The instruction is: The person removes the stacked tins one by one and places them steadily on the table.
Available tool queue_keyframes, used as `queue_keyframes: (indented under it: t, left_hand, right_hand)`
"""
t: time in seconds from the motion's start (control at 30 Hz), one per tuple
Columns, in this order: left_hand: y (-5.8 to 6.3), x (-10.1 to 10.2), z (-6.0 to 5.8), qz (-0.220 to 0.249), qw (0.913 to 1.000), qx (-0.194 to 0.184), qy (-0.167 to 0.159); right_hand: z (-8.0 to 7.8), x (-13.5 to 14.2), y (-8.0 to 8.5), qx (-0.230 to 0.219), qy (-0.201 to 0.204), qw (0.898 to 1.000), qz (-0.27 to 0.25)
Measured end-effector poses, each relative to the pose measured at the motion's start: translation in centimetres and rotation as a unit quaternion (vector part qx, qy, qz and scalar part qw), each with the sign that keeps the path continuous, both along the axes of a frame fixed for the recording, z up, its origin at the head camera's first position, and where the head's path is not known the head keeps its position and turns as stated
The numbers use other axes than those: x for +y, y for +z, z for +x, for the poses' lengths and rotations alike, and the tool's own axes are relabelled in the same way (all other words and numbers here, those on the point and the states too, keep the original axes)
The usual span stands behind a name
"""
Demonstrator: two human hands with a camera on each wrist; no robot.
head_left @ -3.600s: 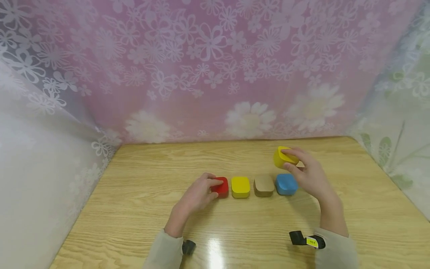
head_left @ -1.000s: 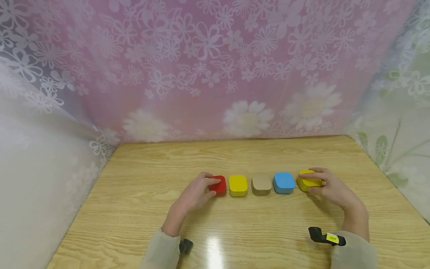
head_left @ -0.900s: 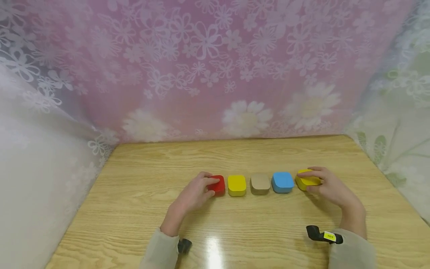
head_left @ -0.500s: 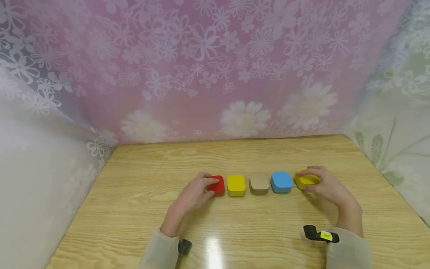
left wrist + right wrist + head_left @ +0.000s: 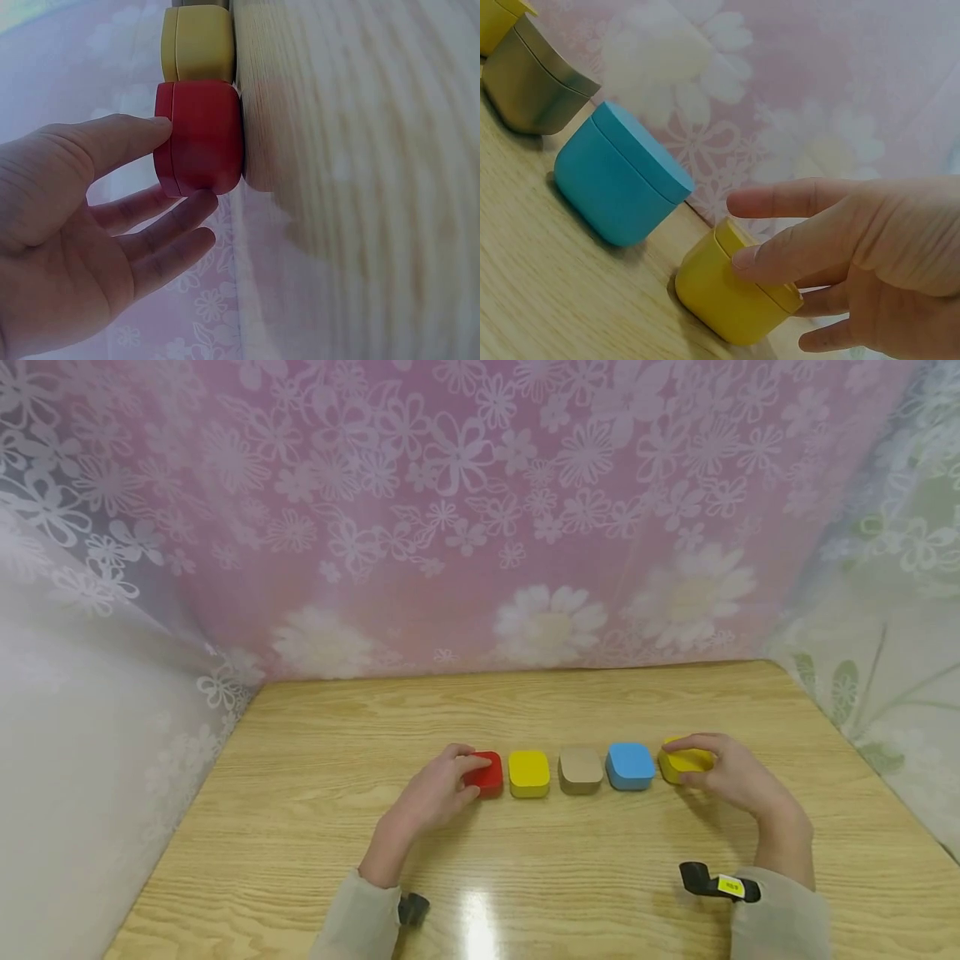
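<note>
Five small lidded boxes with rounded corners stand in a row, so several colours line up. At the row's left end my left hand holds the red box, thumb on its near side and fingers beyond, as the left wrist view shows. My right hand grips a yellow box at the right end, thumb against its lid seam and fingers reaching round the far side. Between them stand another yellow box, a tan box and a blue box, none touched by a hand.
The boxes stand on a wood-grain table. A pink flowered curtain hangs behind its far edge, with pale curtains at both sides. Black straps sit at the sleeve cuffs.
My right hand has lowered the yellow box from above the blue one to the table at the row's right end. The left hand has stayed on the red box.
</note>
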State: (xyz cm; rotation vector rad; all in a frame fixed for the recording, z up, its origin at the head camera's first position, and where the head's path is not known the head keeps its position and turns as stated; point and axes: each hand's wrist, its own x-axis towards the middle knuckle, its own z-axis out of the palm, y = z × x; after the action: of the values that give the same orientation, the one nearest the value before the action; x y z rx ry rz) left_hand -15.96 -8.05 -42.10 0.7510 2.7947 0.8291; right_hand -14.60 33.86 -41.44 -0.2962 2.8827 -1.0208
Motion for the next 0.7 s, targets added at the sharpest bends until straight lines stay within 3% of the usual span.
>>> queue_keyframes:
  t: [0.33, 0.7]
  left_hand:
    - [0.2, -0.1, 0.2, -0.014, 0.9999, 0.009, -0.003]
    - [0.2, 0.0, 0.2, -0.017, 0.9997, 0.018, -0.004]
  right_hand:
    - [-0.2, -0.3, 0.2, 0.003, 0.008, 1.000, 0.007]
    - [-0.4, -2.7, 1.4, 0.003, 0.003, 1.000, 0.021]
